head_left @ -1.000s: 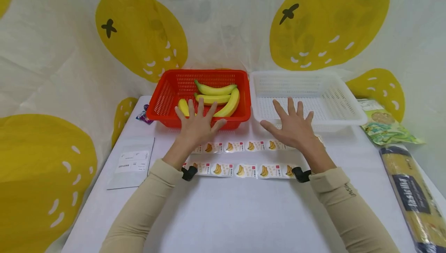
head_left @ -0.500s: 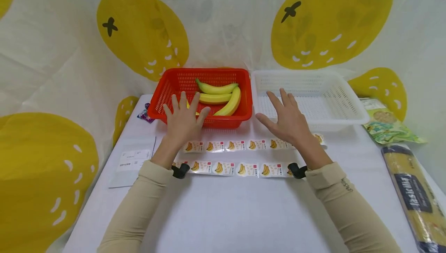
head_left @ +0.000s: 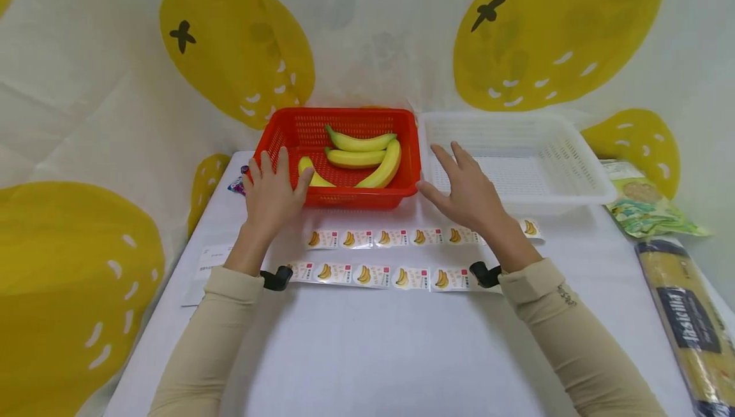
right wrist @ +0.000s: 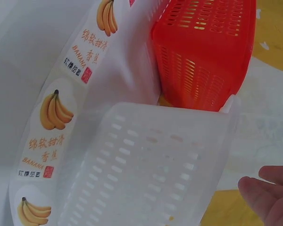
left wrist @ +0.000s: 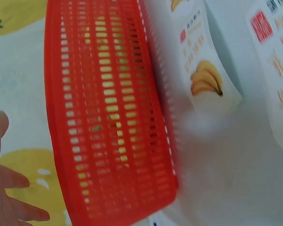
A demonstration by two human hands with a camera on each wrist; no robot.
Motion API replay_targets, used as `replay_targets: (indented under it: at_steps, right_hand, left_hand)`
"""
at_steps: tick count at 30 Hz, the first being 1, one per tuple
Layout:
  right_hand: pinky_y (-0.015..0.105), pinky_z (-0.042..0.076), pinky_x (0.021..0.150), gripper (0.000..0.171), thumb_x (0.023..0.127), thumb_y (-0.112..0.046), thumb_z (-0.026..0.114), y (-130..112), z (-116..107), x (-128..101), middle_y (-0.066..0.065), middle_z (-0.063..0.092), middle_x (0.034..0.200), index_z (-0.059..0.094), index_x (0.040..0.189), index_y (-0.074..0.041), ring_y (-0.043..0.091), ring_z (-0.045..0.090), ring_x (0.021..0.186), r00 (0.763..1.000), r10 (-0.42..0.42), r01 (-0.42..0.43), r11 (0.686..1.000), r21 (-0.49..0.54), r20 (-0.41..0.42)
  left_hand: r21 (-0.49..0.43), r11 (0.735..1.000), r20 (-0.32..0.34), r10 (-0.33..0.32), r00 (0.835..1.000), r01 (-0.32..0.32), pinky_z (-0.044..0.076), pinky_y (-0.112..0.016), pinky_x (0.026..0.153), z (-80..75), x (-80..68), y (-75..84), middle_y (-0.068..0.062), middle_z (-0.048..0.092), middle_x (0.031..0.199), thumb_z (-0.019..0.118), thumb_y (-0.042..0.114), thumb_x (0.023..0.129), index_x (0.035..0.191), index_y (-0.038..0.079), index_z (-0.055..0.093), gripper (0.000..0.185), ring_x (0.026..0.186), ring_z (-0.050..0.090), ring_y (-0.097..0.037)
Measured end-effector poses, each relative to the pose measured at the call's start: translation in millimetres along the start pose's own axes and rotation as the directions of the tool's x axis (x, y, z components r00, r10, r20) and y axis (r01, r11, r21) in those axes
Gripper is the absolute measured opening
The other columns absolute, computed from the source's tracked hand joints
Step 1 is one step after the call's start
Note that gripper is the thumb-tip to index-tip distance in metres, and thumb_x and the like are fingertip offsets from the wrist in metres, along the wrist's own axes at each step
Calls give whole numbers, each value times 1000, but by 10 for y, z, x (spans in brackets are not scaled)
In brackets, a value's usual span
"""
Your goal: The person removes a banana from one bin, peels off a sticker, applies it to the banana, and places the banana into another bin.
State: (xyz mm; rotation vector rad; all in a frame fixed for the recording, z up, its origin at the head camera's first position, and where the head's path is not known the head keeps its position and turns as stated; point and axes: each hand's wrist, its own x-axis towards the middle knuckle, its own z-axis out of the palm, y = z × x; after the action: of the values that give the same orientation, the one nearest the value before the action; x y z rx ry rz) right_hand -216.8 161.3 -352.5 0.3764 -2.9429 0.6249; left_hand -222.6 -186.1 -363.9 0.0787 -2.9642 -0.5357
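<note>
My left hand hovers with spread fingers over the front left corner of a red basket, holding nothing. Several bananas lie inside that basket, one by itself near the front left. Beside it on the right stands a white basket in which I see nothing. My right hand is held over the front left part of the white basket, fingers extended and nothing in them. In the left wrist view, bananas show yellow through the slots of the red basket. The right wrist view shows fingertips apart from the white basket.
Two strips of banana stickers lie across the table before the baskets. A pasta packet and a green bag lie at the right. On the left are a flat pale pouch and a small purple packet.
My left hand has moved left, from the middle of the red basket's front to its left corner, uncovering the lone banana. The right hand has shifted slightly left and away from me.
</note>
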Motion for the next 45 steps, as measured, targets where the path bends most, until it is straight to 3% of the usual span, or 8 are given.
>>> replay_targets:
  at_steps: [11,15,20,26,32,37,41,45]
  right_hand:
    - [69,41,107,82,96,-47,65,-83,81,157,21,23,168,25,163,-21,46,31,151,997,-78,77,996,52,20]
    - [67,41,109,82,96,-43,67,-124,125,225,21,27,166,25,163,-19,44,31,151,994,-98,95,993,73,38]
    - [63,38,114,82,96,-39,69,-216,188,296,18,31,166,26,162,-19,41,31,152,991,-119,112,987,116,58]
    - [57,34,120,79,95,-36,71,-347,251,402,12,35,165,31,161,-18,36,33,152,984,-169,155,971,180,63]
    - [55,36,119,76,96,-35,71,-435,352,504,10,41,162,34,159,-18,35,42,147,980,-177,154,962,227,86]
    - [55,40,116,74,96,-36,71,-483,431,570,10,44,160,35,159,-22,35,49,140,979,-173,141,958,250,110]
    - [55,42,114,72,97,-38,70,-545,461,649,9,47,158,37,159,-25,34,51,136,976,-183,146,950,275,114]
    - [51,49,105,70,97,-41,68,-616,494,750,10,53,152,36,158,-30,33,56,121,973,-173,120,944,306,152]
  left_hand:
    - [-85,992,-60,-101,993,96,18,-70,120,-31,5,-291,-34,11,166,38,58,103,160,-5,18,87,153,9,-56]
    - [-147,982,-92,-133,987,119,27,-69,117,-29,13,-377,-35,19,164,40,49,105,158,-9,18,81,151,22,-54]
    - [-226,971,-140,-111,984,77,38,-65,112,-38,26,-484,-40,42,145,39,32,108,148,-17,30,64,131,47,-57]
    - [-306,950,-171,-119,978,62,45,-64,100,-48,39,-557,-38,60,117,42,22,108,128,-17,50,44,113,59,-55]
    - [-438,890,-99,-192,976,130,51,-49,85,-60,30,-555,-29,63,114,42,18,108,128,-11,55,37,96,58,-37]
    - [-517,839,-75,-239,968,167,47,-32,75,-58,31,-597,-29,64,122,42,10,105,138,-9,55,40,96,58,-33]
    - [-558,806,-69,-281,957,196,52,-37,83,-47,43,-620,-29,63,131,46,8,103,144,-7,51,44,102,61,-34]
    - [-659,708,-12,-346,938,253,55,-40,101,-40,70,-611,-25,58,142,50,7,104,150,-4,45,48,115,63,-33]
